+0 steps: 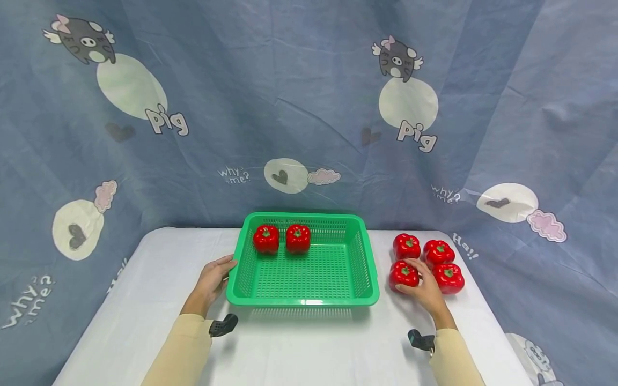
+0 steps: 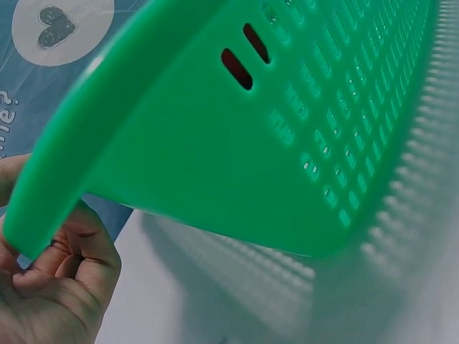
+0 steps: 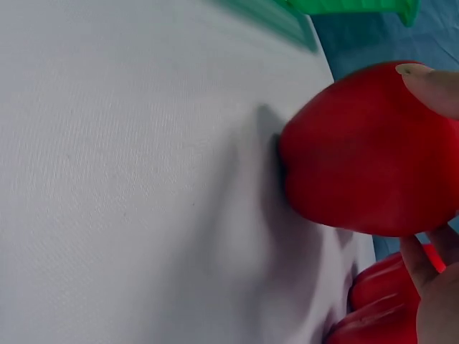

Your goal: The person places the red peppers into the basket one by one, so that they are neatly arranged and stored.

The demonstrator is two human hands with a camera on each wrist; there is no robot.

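Note:
My left hand [image 1: 208, 283] grips the left rim of a green plastic basket [image 1: 270, 301]; in the left wrist view its fingers [image 2: 90, 251] curl below the rim. Inside the basket, along its back, two red bell peppers [image 1: 266, 244] [image 1: 298, 242] sit side by side. To the right of the basket, my right hand [image 1: 427, 289] holds another red bell pepper [image 1: 402, 275]. The right wrist view shows the thumb on one side of that pepper [image 3: 366, 154] and fingers on the opposite side.
Three more red bell peppers [image 1: 405, 250] [image 1: 436, 256] [image 1: 450, 283] stand close behind and to the right of the held one. White cloth covers the table [image 1: 309, 348]. A blue patterned curtain [image 1: 309, 107] hangs behind the table and down its sides.

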